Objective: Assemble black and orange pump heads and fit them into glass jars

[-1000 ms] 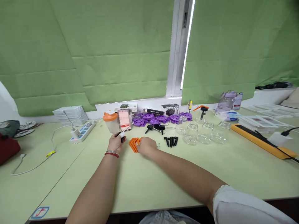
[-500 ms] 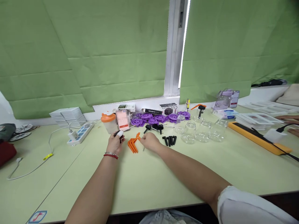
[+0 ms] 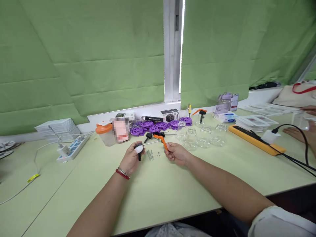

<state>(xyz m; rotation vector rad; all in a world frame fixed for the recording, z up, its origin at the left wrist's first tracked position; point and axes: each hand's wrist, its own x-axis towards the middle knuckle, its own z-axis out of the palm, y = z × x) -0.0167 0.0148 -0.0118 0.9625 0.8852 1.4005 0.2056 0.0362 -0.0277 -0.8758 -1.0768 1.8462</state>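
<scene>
Orange bracket (image 3: 163, 140) is pinched in your right hand (image 3: 175, 153), lifted just off the table (image 3: 172, 191), and its far end meets the thin metal rod (image 3: 151, 143) of the black-handled tool (image 3: 139, 154) your left hand (image 3: 132, 158) is gripping, so both hands are closed on something. Looks to me like you're early in the job: one bracket going on, with a few loose screws (image 3: 150, 154) lying on the table between your hands, not yet used. Behind them sit purple discs (image 3: 158, 125), black knobs (image 3: 155, 135) and empty glass jars (image 3: 202, 136), none of it put together as far as I can see. Another person's hand (image 3: 295, 133) rests at the far right.
</scene>
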